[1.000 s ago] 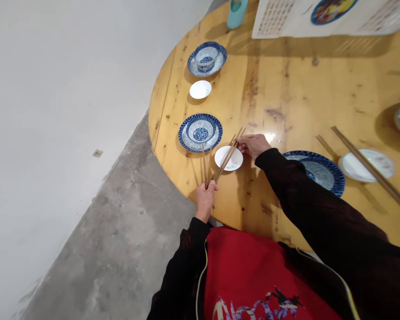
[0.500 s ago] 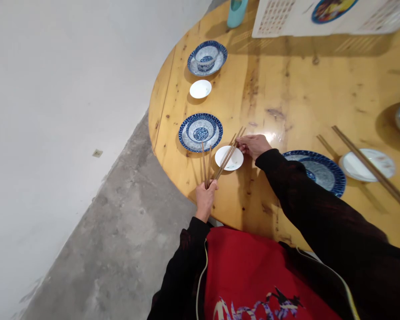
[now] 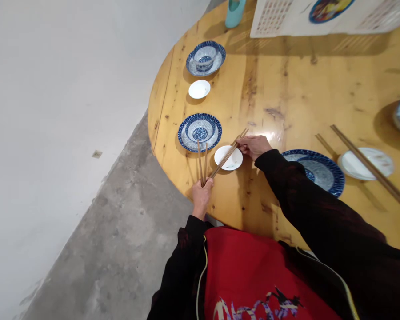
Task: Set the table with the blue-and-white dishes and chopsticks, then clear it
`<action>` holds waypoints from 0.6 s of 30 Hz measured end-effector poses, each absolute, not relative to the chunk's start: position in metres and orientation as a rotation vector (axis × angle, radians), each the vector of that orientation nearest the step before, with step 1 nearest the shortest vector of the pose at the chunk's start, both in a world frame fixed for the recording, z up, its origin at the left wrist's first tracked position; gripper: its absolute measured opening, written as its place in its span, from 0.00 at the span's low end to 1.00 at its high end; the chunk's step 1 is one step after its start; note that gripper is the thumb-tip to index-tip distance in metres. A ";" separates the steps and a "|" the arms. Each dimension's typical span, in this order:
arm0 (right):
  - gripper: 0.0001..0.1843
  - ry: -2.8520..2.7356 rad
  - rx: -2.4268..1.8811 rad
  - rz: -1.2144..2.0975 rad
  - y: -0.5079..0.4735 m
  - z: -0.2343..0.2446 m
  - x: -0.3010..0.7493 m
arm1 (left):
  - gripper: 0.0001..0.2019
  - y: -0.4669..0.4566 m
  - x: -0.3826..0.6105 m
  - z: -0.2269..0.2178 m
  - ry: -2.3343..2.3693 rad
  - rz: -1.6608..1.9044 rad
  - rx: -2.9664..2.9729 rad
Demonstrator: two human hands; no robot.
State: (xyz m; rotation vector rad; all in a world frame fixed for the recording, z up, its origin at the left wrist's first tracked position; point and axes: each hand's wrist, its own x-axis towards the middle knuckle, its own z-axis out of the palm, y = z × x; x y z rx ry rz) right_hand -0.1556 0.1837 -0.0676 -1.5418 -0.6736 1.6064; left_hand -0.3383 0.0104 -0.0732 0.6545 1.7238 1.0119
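Observation:
My left hand (image 3: 201, 194) is closed at the table's near edge, gripping the lower ends of wooden chopsticks (image 3: 202, 160) that fan upward. One pair (image 3: 227, 154) slants to the right across a small white saucer (image 3: 228, 158). My right hand (image 3: 253, 146) pinches the upper end of that slanted pair just right of the saucer. Left of the saucer stands a blue patterned plate with a bowl on it (image 3: 199, 131).
The round wooden table (image 3: 286, 89) also carries a second blue plate with a bowl (image 3: 205, 58), another white saucer (image 3: 199, 89), a blue plate (image 3: 315, 170) under my right sleeve, a saucer with chopsticks (image 3: 370, 164), a teal container (image 3: 234, 12) and a white tray (image 3: 320, 18). Concrete floor lies to the left.
My left hand with its chopsticks has shifted slightly left and up along the table edge. The slanted pair now lies closer together across the saucer. My right hand stays put.

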 end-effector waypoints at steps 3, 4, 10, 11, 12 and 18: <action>0.14 -0.671 -1.545 1.608 0.183 -0.067 -0.156 | 0.13 0.010 -0.339 -0.076 1.711 1.028 0.665; 0.13 -0.672 -1.544 1.611 0.182 -0.067 -0.156 | 0.13 0.010 -0.339 -0.077 1.704 1.030 0.670; 0.12 -0.680 -1.545 1.608 0.180 -0.066 -0.157 | 0.13 0.007 -0.340 -0.075 1.725 1.010 0.660; 0.12 -0.680 -1.547 1.606 0.179 -0.066 -0.156 | 0.13 0.007 -0.340 -0.074 1.721 1.020 0.655; 0.12 -0.680 -1.548 1.604 0.179 -0.066 -0.156 | 0.13 0.007 -0.340 -0.072 1.710 1.032 0.653; 0.12 -0.697 -1.548 1.568 0.177 -0.066 -0.156 | 0.12 0.007 -0.339 -0.068 1.704 1.048 0.691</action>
